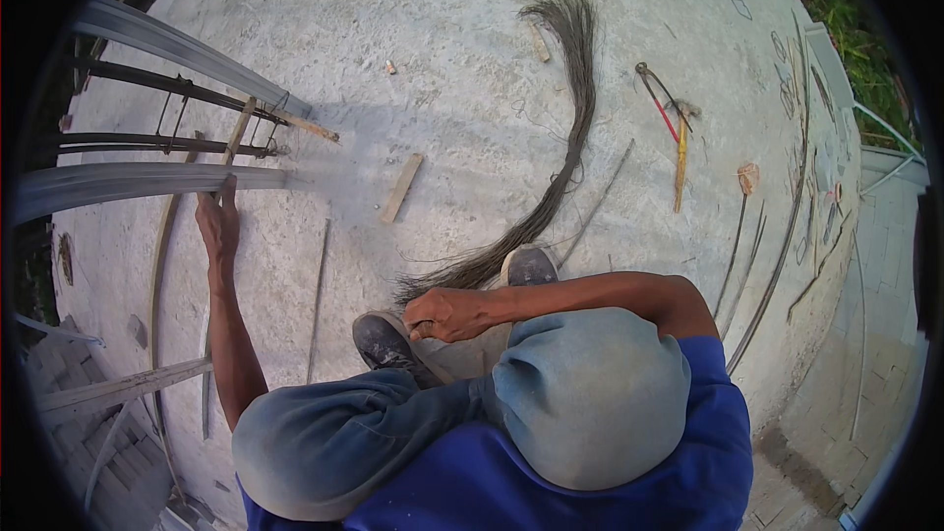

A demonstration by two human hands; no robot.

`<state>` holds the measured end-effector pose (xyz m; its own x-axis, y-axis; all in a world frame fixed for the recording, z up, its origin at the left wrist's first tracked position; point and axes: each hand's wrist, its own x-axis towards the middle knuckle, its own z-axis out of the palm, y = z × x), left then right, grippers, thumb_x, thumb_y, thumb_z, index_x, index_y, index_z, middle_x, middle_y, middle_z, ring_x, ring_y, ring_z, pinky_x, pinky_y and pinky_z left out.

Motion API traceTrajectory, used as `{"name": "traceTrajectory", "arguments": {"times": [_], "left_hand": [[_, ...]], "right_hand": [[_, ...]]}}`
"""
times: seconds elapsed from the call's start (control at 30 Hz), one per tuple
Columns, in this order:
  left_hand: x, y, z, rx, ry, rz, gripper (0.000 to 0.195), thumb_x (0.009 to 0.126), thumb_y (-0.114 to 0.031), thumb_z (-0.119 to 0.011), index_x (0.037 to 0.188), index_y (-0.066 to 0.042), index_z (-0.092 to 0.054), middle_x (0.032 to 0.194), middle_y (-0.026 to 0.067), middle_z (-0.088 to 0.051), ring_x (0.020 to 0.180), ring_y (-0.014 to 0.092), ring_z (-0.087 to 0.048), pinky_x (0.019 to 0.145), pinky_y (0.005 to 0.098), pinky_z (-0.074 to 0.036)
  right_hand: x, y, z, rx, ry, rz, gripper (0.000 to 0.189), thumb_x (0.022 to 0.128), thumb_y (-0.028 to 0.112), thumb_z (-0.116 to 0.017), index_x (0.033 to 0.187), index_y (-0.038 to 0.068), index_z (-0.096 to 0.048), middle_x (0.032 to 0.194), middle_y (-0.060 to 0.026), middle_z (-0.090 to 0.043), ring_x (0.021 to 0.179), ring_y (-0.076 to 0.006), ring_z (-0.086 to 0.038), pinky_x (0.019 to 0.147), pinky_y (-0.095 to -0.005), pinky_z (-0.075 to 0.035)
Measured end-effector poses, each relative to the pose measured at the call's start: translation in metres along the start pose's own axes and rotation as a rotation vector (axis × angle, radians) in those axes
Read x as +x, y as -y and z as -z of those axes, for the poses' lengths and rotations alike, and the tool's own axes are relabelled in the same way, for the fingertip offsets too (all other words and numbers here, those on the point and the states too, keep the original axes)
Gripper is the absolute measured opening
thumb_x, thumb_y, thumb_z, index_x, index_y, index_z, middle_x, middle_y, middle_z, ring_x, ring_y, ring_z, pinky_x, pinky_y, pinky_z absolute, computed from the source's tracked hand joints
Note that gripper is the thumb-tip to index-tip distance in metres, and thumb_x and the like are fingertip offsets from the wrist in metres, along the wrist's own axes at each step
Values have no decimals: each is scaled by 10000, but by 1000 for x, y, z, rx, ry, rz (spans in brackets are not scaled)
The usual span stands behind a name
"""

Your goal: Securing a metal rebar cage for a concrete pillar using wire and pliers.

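My left hand [220, 225] grips the lower end of a thin wooden strip [240, 134], right against a grey ribbed metal profile [147, 188]. The strip crosses a rebar cage [173, 110] between this profile and a second metal profile [199, 51]. My right hand [450, 316] is curled in front of my knees, above my shoe [383, 343] and beside the near end of a long bundle of tie wire [579, 118]. Whether its fingers hold anything is hidden. The bundle lies curved on the rough concrete slab [457, 88], its far end fanned out.
Right of the bundle lie end-cutting nippers [660, 103] and a hammer with a yellow handle [681, 169]. A short wooden piece [402, 188] and a thin rod [318, 295] lie ahead. Long bars [785, 251] run along the slab's right edge. A wooden board [125, 387] juts in at left.
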<state>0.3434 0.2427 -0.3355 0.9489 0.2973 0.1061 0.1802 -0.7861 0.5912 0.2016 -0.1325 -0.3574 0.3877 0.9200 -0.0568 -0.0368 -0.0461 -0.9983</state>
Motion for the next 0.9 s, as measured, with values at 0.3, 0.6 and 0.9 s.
{"name": "traceTrajectory", "arguments": {"times": [0.3, 0.6, 0.9], "left_hand": [[4, -12, -9, 6, 41, -19, 329, 952, -221, -598, 1156, 32, -545, 1100, 268, -642, 1041, 434, -614, 865, 453, -470], [8, -4, -15, 27, 31, -115, 295, 964, -191, -577, 1142, 44, -559, 1043, 255, -659, 988, 399, -639, 834, 446, -484], [5, -9, -18, -55, 7, -178, 316, 952, -197, -594, 1151, 42, -534, 1081, 258, -655, 1046, 410, -624, 859, 446, -481]], "right_hand": [[67, 97, 4, 819, -45, -176, 230, 953, 177, -592, 830, -17, -596, 627, -41, -543, 517, -92, -514, 427, -254, -416], [118, 273, 82, 836, -328, 386, 165, 911, 99, -571, 847, -48, -607, 678, -65, -569, 534, -104, -538, 403, -265, -371], [18, 51, 57, 224, -80, -467, 665, 896, 625, -533, 1012, -21, -634, 858, -216, -662, 755, -358, -645, 731, -419, -501]]}}
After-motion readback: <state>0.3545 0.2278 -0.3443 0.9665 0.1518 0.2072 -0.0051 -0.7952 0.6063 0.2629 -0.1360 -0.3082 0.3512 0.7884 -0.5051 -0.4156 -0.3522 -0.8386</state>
